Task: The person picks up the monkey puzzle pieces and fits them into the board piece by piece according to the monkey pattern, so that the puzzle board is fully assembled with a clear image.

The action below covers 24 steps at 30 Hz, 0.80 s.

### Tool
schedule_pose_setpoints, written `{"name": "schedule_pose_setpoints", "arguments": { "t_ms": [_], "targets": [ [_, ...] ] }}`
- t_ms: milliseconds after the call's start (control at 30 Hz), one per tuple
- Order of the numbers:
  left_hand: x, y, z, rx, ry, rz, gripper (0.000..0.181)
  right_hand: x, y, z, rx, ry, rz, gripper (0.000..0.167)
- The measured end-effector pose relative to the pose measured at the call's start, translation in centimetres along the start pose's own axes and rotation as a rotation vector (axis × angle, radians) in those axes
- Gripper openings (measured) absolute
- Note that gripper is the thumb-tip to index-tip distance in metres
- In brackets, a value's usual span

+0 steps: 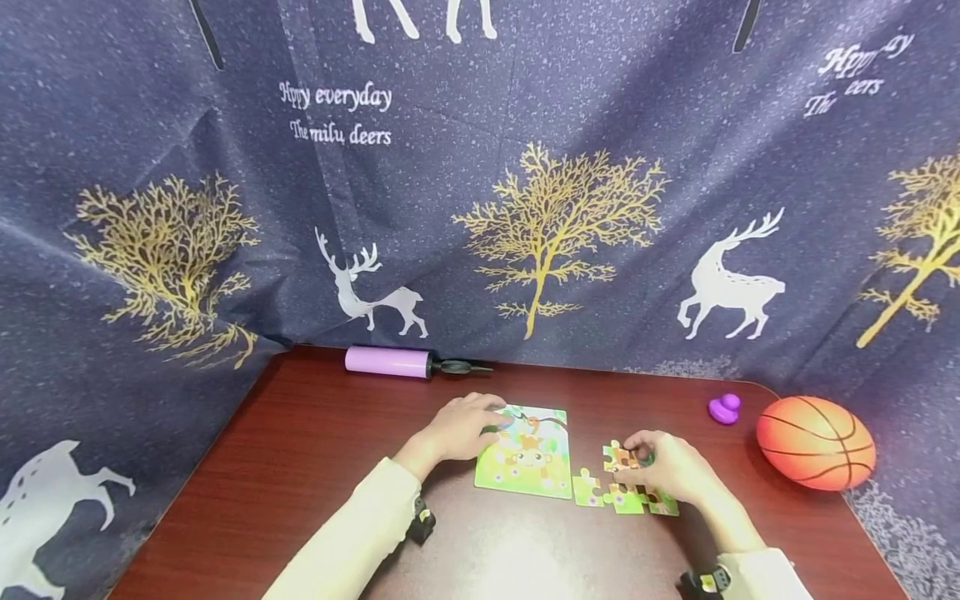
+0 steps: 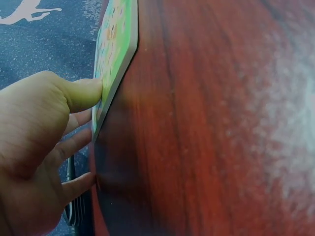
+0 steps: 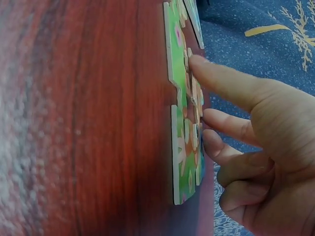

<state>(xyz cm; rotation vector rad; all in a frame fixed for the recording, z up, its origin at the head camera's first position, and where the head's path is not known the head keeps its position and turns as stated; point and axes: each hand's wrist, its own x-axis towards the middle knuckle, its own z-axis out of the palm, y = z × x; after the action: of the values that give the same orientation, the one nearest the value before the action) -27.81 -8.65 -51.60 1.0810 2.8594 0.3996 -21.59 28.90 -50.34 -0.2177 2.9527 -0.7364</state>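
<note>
A square picture card, showing a cartoon monkey on green, lies flat on the table. My left hand rests at its left edge. In the left wrist view the thumb lies on the card, with the other fingers spread beyond it. To the card's right sit several joined jigsaw pieces. My right hand is over them and pinches a brown-and-orange jigsaw piece between thumb and fingers. In the right wrist view the remaining fingers are curled, and the joined pieces appear edge-on.
A purple hand pump lies along the table's back edge. At the right stand a small purple rubber duck and an orange basketball. A dark blue cloth with deer and trees hangs behind the reddish-brown table.
</note>
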Motion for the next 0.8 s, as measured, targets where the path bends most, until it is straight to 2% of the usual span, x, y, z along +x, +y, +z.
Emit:
{"name": "schedule_pose_setpoints", "arguments": {
  "t_ms": [300, 600, 800],
  "targets": [
    [0.2, 0.4, 0.4, 0.021, 0.045, -0.025, 0.039, 0.0, -0.6, -0.1, -0.01, -0.014, -0.016, 0.055],
    [0.6, 1.2, 0.5, 0.095, 0.026, -0.06, 0.055, 0.6, -0.8, 0.2, -0.022, -0.022, -0.001, 0.049],
    [0.9, 1.4, 0.4, 0.071, 0.045, -0.071, 0.055, 0.8, -1.2, 0.1, -0.018, -0.05, -0.02, 0.046]
  ]
}}
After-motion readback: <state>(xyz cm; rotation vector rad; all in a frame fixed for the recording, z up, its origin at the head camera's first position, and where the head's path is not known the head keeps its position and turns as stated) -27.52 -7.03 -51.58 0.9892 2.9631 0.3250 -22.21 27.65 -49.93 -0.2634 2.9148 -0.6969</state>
